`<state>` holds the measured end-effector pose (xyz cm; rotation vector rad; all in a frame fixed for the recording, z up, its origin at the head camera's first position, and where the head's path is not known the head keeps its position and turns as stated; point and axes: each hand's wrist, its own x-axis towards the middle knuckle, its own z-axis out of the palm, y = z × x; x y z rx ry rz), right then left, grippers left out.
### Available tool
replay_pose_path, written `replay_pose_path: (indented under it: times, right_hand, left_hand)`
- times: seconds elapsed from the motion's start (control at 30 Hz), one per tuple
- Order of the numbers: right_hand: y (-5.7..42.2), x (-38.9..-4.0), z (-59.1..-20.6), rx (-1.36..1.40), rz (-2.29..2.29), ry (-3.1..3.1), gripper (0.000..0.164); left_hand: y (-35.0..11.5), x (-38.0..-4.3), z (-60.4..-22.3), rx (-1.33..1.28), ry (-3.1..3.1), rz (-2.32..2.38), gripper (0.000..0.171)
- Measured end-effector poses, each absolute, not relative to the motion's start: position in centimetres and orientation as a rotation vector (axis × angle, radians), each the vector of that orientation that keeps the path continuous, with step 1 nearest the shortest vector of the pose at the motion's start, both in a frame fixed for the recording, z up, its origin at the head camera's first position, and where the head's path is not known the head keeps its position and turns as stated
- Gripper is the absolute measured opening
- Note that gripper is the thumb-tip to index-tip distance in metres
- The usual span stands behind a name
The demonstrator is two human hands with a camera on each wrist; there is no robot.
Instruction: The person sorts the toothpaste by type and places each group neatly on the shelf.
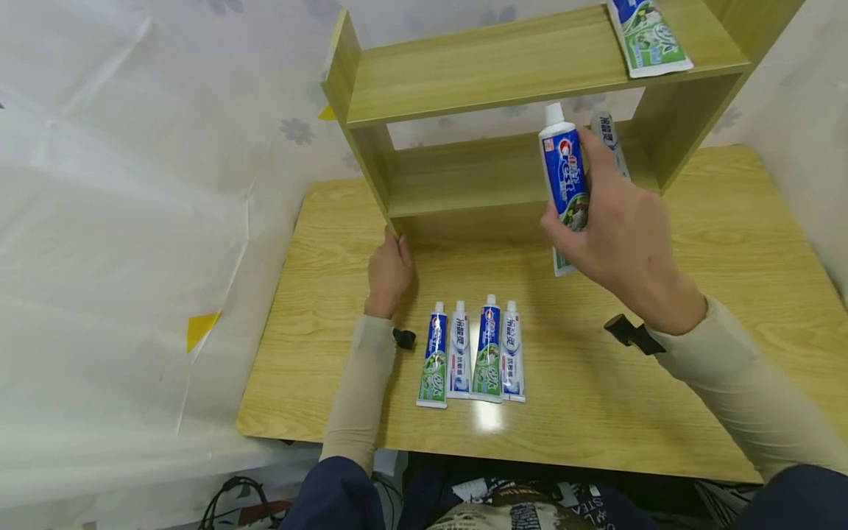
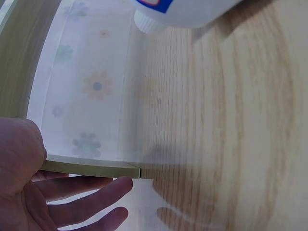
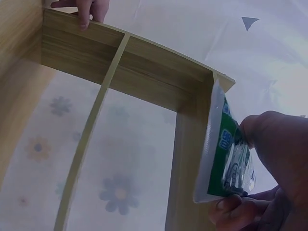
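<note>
My right hand (image 1: 636, 235) grips a blue, green and white toothpaste tube (image 1: 565, 173), cap up, in front of the shelf's right half. The tube's flat crimped end (image 3: 211, 149) shows in the right wrist view. Low on the left side panel of the wooden shelf (image 1: 464, 158), my left hand (image 1: 389, 272) holds the panel edge (image 2: 96, 169) between thumb and fingers. A blue-green toothpaste tube (image 1: 649, 40) lies on the upper board at the right. Behind my right hand, a whitish tube (image 1: 608, 136) is partly hidden at the lower compartment.
Several toothpaste tubes lie side by side on the wooden table (image 1: 583, 405), caps toward the shelf: a blue-green tube (image 1: 433, 361) at the left, a white tube (image 1: 512, 353) at the right. Pale flowered sheeting (image 1: 132, 184) hangs behind and left of the table.
</note>
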<state>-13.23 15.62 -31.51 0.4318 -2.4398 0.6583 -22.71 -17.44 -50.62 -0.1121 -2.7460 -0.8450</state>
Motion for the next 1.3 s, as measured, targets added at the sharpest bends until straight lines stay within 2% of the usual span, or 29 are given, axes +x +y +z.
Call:
replay_pose_path:
  times: [0.17, 0.23, 0.53, 0.8, 0.87, 1.0, 1.2, 1.3]
  right_hand:
    - [15.4, -13.9, -29.9, 0.426, 0.640, -2.431, 0.076]
    - [15.2, -14.0, -29.3, 0.414, 0.642, -2.438, 0.075]
    - [14.6, -15.2, -27.2, 0.339, 0.649, -2.468, 0.073]
    - [14.7, -16.8, -25.3, 0.289, 0.592, -2.528, 0.076]
    - [14.8, -17.2, -25.0, 0.275, 0.599, -2.540, 0.077]
    - [14.7, -17.8, -24.7, 0.248, 0.610, -2.562, 0.077]
    - [14.3, -18.9, -24.1, 0.215, 0.606, -2.557, 0.078]
    - [14.1, -19.5, -23.6, 0.201, 0.599, -2.559, 0.079]
  left_hand:
    - [-18.4, -24.3, -53.4, -0.082, -2.760, -0.767, 0.052]
    - [-18.5, -24.5, -53.8, -0.075, -2.763, -0.769, 0.050]
    - [-16.9, -22.1, -49.6, -0.063, -2.784, -0.786, 0.040]
    - [-18.2, -24.5, -53.3, -0.108, -2.725, -0.793, 0.044]
    - [-17.7, -23.8, -52.1, -0.110, -2.751, -0.814, 0.043]
    - [-18.0, -24.2, -53.2, -0.081, -2.753, -0.757, 0.042]
    - [-17.6, -22.7, -51.2, -0.122, -2.734, -0.879, 0.037]
    - [-17.6, -23.1, -51.8, -0.122, -2.725, -0.850, 0.039]
